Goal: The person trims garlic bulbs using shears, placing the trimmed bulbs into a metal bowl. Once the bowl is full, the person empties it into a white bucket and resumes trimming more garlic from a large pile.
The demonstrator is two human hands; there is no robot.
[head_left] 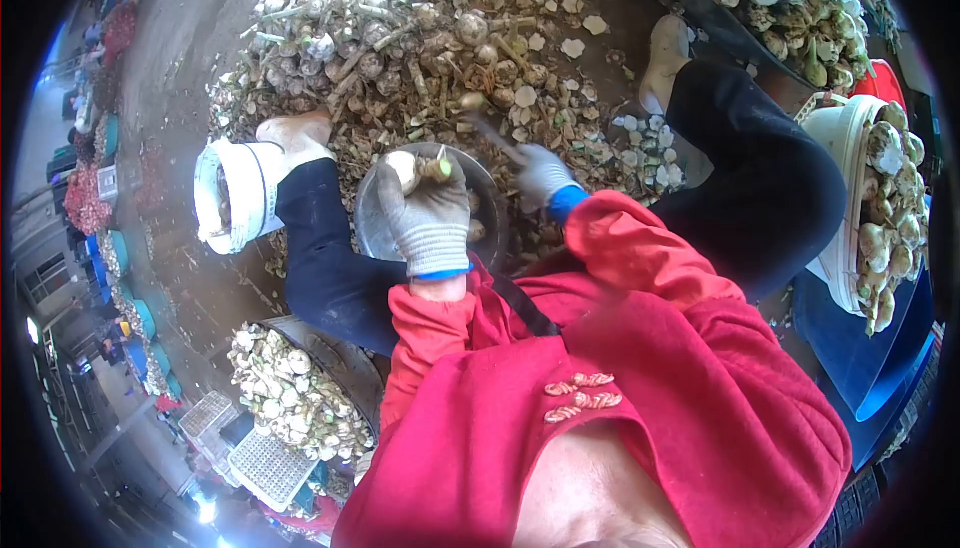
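Observation:
My left hand (428,213), in a pale knit glove with a blue cuff, is closed around a garlic bulb (402,170). A green cut stem end (442,168) shows beside its fingers. Below this hand stands a round metal pail (370,228) between my legs; some bulbs show inside it, partly hidden by the hand. To the right of the pail, my right hand (545,178), gloved too, grips a knife (495,136). Its blade points up and left toward the garlic heap (400,58) and is somewhat blurred.
Trimmed stems and root discs (572,48) litter the floor ahead. A white bucket (240,198) stands by my left foot. Another white bucket (840,158), heaped with garlic, is at the right. More garlic (295,388) fills a container at lower left, near a white crate (270,468).

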